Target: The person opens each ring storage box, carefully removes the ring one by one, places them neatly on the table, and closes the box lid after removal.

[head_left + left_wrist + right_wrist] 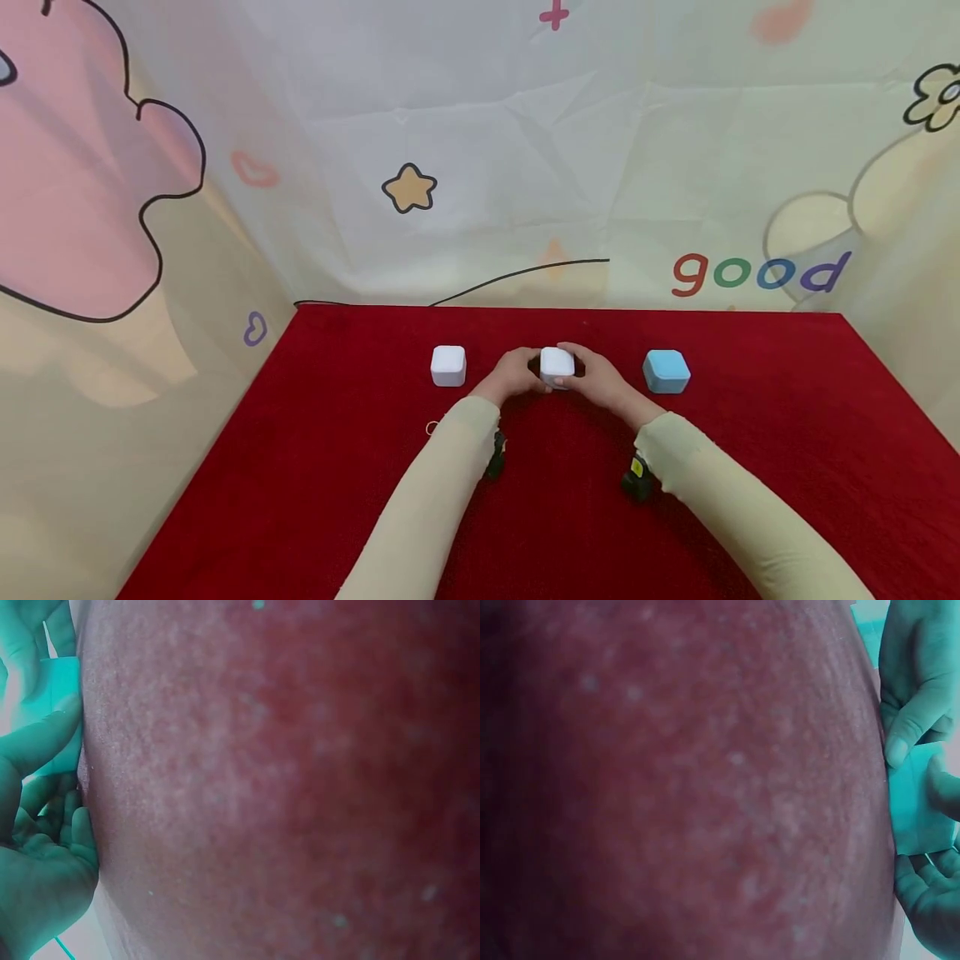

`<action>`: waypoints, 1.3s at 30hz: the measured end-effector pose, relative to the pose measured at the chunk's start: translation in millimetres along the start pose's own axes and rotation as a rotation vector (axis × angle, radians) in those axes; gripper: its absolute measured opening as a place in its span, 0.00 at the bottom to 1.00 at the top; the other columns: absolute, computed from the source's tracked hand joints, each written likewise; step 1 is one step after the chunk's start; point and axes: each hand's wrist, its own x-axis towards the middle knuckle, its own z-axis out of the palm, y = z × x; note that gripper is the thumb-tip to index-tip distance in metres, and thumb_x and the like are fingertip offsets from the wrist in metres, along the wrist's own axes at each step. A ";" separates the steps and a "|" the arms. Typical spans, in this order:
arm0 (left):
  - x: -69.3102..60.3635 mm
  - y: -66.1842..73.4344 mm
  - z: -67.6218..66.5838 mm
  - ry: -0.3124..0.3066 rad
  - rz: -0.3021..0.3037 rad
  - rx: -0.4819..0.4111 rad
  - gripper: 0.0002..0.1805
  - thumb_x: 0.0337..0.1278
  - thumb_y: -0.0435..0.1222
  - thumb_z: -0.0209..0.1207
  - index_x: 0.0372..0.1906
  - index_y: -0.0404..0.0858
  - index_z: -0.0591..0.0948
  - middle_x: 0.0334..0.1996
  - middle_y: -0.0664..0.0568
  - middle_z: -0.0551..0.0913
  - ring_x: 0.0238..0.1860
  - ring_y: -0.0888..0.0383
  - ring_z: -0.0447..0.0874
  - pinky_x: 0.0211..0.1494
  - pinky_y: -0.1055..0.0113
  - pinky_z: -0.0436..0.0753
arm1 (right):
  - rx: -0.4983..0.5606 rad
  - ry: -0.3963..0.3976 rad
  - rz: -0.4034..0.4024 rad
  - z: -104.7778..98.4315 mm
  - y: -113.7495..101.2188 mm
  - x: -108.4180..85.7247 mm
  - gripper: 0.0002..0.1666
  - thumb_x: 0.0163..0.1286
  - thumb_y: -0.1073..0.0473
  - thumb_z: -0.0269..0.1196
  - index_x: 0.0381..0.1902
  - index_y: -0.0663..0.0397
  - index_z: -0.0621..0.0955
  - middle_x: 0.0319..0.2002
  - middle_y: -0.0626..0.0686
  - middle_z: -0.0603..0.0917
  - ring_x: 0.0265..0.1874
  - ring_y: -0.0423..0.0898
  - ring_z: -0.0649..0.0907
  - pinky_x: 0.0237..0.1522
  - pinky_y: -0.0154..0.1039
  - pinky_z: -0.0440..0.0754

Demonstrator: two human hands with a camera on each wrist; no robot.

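Head view: middle white block (pixel 557 362) is gripped from both sides by left hand (pixel 517 372) and right hand (pixel 597 379), thumbs set against its near side, fingers curved. It is positioned on red cloth (pixel 562 508), flanked by left white block (pixel 448 367) and blue block (pixel 666 372), both well apart from it.

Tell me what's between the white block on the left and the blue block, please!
Between the leftmost white block and the blue block, the head view shows a second white block, with the left hand and right hand holding it.
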 end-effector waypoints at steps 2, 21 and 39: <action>1.2 -0.5 0.2 -0.001 -0.006 0.005 0.34 0.58 0.30 0.70 0.71 0.34 0.74 0.69 0.41 0.77 0.69 0.45 0.73 0.77 0.50 0.70 | -0.008 0.004 -0.004 0.4 0.1 0.8 0.39 0.71 0.60 0.67 0.74 0.66 0.66 0.72 0.71 0.70 0.67 0.66 0.72 0.70 0.64 0.71; 3.2 3.8 1.6 -0.021 -0.058 0.042 0.35 0.59 0.32 0.69 0.72 0.36 0.73 0.68 0.41 0.77 0.66 0.45 0.71 0.75 0.50 0.73 | -0.024 -0.010 -0.003 -2.3 0.7 1.7 0.39 0.70 0.58 0.67 0.73 0.68 0.67 0.69 0.72 0.72 0.63 0.66 0.74 0.67 0.64 0.74; 4.1 6.8 4.6 0.010 -0.075 0.108 0.35 0.59 0.33 0.70 0.72 0.36 0.74 0.67 0.43 0.78 0.65 0.47 0.69 0.74 0.53 0.73 | 0.012 -0.041 -0.037 -9.5 0.2 1.5 0.43 0.70 0.47 0.67 0.73 0.67 0.68 0.68 0.72 0.72 0.61 0.65 0.74 0.65 0.63 0.75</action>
